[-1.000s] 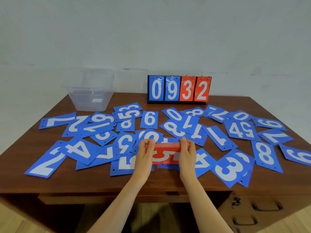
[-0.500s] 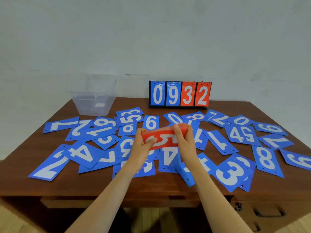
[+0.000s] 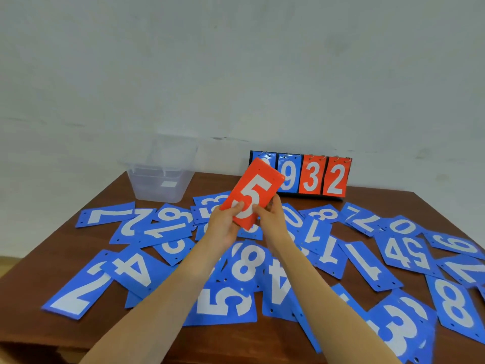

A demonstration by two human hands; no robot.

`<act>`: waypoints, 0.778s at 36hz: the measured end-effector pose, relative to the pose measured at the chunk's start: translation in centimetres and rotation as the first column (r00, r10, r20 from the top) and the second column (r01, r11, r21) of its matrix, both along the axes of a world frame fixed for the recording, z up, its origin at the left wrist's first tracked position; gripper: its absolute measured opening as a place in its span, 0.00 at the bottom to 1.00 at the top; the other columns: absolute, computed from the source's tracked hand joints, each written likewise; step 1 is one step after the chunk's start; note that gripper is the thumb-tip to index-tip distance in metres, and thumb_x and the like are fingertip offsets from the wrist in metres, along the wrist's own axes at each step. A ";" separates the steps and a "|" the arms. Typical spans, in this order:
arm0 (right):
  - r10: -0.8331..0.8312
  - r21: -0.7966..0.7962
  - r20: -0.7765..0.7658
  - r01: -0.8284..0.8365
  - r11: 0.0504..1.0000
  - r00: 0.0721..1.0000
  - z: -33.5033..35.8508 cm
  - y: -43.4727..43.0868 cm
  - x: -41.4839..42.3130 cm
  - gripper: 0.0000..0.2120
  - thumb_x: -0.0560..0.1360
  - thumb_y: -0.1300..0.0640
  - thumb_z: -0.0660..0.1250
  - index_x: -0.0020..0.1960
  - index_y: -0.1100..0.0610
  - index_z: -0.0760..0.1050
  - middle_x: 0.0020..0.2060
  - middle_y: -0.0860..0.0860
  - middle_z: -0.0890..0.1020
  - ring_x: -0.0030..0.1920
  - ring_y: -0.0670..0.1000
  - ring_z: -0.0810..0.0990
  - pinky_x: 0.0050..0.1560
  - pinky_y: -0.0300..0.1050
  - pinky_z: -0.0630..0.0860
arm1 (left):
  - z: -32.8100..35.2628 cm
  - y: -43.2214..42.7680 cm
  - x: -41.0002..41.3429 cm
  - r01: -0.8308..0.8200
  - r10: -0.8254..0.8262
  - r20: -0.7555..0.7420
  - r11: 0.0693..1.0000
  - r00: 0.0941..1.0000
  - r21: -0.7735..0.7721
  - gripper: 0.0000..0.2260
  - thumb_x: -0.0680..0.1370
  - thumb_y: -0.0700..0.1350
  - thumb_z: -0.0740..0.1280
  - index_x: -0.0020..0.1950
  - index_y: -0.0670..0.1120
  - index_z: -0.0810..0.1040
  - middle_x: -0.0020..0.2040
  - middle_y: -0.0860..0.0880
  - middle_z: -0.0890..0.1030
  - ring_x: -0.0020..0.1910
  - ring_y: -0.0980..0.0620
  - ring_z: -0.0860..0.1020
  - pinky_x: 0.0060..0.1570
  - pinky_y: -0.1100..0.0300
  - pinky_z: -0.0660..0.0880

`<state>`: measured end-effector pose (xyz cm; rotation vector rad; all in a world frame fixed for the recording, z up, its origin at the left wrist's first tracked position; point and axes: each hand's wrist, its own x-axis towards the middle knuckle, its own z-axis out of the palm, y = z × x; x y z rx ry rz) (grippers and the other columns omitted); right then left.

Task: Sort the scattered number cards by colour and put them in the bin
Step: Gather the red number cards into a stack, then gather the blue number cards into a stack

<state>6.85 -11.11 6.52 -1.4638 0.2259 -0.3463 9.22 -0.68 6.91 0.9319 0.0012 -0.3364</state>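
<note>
A stack of red number cards (image 3: 258,185), with a white 5 on top, is held up over the middle of the table, tilted to the right. My left hand (image 3: 225,223) grips its lower left corner, thumb on the face. My right hand (image 3: 271,219) grips the lower right edge. Several blue number cards (image 3: 248,261) lie scattered flat over the brown table (image 3: 65,248). The clear plastic bin (image 3: 161,174) stands at the back left, apart from the hands.
A flip scoreboard (image 3: 312,177) showing 9, 3, 2 stands at the back centre against the wall, its first digit hidden by the red stack. Blue cards reach close to the right and front table edges.
Both hands lifted the red stack off the table and turned it from lying sideways to nearly upright, moving it up and away from me. The view tilted upward.
</note>
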 end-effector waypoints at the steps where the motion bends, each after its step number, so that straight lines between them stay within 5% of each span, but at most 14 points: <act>1: -0.007 -0.013 -0.006 0.007 1.000 1.000 0.0 -0.1 1.1 0.22 0.79 0.62 0.62 0.70 0.51 0.63 0.61 0.52 0.76 0.60 0.52 0.77 0.59 0.57 0.76 | 0.0 0.2 1.1 0.019 -0.019 0.004 0.997 1.000 0.072 0.12 0.76 0.34 0.66 0.60 0.37 0.74 0.54 0.40 0.80 0.49 0.46 0.80 0.48 0.53 0.77; 4: -0.038 -0.092 -0.032 0.035 0.995 0.999 0.2 -0.9 4.5 0.23 0.79 0.64 0.60 0.72 0.53 0.61 0.63 0.52 0.75 0.61 0.54 0.76 0.60 0.55 0.76 | -0.4 1.3 4.8 0.028 -0.053 0.050 0.908 0.997 0.418 0.19 0.76 0.38 0.68 0.66 0.40 0.68 0.63 0.42 0.75 0.53 0.49 0.76 0.51 0.57 0.72; 8: -0.010 -0.226 -0.122 -0.018 0.974 0.992 0.3 -1.9 8.8 0.28 0.80 0.65 0.56 0.76 0.50 0.53 0.65 0.53 0.72 0.63 0.55 0.74 0.59 0.53 0.75 | -2.2 3.4 10.8 -0.129 -0.222 0.264 0.486 0.939 0.865 0.23 0.79 0.46 0.64 0.72 0.43 0.63 0.71 0.44 0.64 0.56 0.49 0.73 0.51 0.56 0.70; 12: 0.014 -0.345 -0.175 -0.074 0.936 0.984 -0.1 -1.7 12.2 0.30 0.80 0.63 0.55 0.77 0.51 0.47 0.67 0.53 0.70 0.64 0.56 0.73 0.61 0.56 0.74 | -4.5 4.6 15.6 -0.213 -0.490 0.219 0.069 0.844 0.975 0.23 0.82 0.52 0.55 0.75 0.43 0.61 0.76 0.43 0.58 0.75 0.44 0.57 0.72 0.49 0.57; 16: 0.072 -0.354 -0.208 -0.144 0.924 0.976 -0.5 -1.0 15.2 0.23 0.79 0.67 0.54 0.72 0.55 0.59 0.58 0.51 0.71 0.55 0.50 0.72 0.54 0.47 0.74 | -6.6 5.9 17.3 -0.200 -0.660 -0.043 -0.289 0.750 0.936 0.26 0.82 0.57 0.49 0.78 0.51 0.49 0.79 0.50 0.46 0.77 0.45 0.44 0.73 0.41 0.46; 21: 0.076 -0.257 -0.292 -0.154 0.954 0.953 -1.7 -0.3 19.5 0.22 0.79 0.68 0.54 0.72 0.56 0.61 0.62 0.55 0.73 0.61 0.57 0.75 0.59 0.54 0.75 | -6.7 8.2 16.1 -0.186 -0.708 -0.106 -0.323 0.698 0.928 0.26 0.82 0.56 0.51 0.78 0.50 0.50 0.79 0.50 0.46 0.77 0.45 0.46 0.74 0.42 0.44; 28: 0.047 -0.293 -0.390 -0.173 0.940 0.920 -4.0 1.1 23.8 0.22 0.81 0.59 0.55 0.74 0.56 0.58 0.65 0.55 0.73 0.62 0.56 0.75 0.62 0.55 0.74 | -5.9 10.9 14.4 -0.084 -0.735 -0.100 -0.209 0.670 0.974 0.26 0.80 0.53 0.60 0.76 0.49 0.57 0.77 0.52 0.52 0.75 0.51 0.55 0.72 0.55 0.56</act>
